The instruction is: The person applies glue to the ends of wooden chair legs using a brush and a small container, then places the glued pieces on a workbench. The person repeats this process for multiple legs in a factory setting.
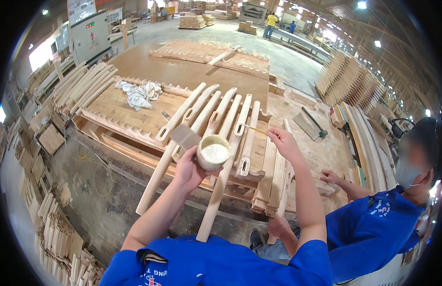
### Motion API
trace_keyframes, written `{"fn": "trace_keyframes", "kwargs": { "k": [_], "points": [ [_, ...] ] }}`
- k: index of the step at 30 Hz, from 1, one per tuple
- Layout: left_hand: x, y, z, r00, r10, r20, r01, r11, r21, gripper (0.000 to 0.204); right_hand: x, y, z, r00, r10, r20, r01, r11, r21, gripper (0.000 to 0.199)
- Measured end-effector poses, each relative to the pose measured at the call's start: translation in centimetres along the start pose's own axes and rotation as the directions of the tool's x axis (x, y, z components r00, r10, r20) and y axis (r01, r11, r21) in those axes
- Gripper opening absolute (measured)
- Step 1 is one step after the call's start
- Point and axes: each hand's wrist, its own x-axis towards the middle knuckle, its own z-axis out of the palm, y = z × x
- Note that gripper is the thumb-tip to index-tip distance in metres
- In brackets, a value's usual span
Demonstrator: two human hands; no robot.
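My left hand (190, 168) is wrapped round a round cup (213, 164) of white, glue-like paste (215, 153). A flat, greyish-brown blade-like piece (185, 137) juts out beside the cup; whether the hand holds it too is unclear. Between the fingertips of my right hand (283, 142) is a thin yellowish stick (256, 129). Its whitish tip is at a slot near the middle of a pale wooden rail (236, 138). Several similar wooden pieces lie side by side, some with oval slots, such as the slotted piece (249, 148) to the right.
White rags (139, 94) lie on the bench (94, 102), near a stack of curved wooden pieces (82, 88). A hammer (315, 122) rests at the right. A co-worker in blue (378, 229) stands close on my right, one hand (331, 177) over the bench.
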Motion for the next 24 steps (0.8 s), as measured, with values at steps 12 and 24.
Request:
{"fn": "trace_keyframes", "kwargs": {
  "k": [12,24],
  "points": [
    [-5.2,1.9,-2.4,0.999,0.049,0.000,-0.049,0.999,-0.015,0.048,4.2,6.5,4.5,0.986,0.020,-0.163,-0.085,0.913,-0.400,0.024],
    [-5.2,1.1,-1.5,0.993,0.065,-0.100,-0.069,0.997,-0.033,0.049,3.3,6.2,4.2,0.979,-0.072,-0.193,0.020,0.965,-0.261,0.019]
  ]
}}
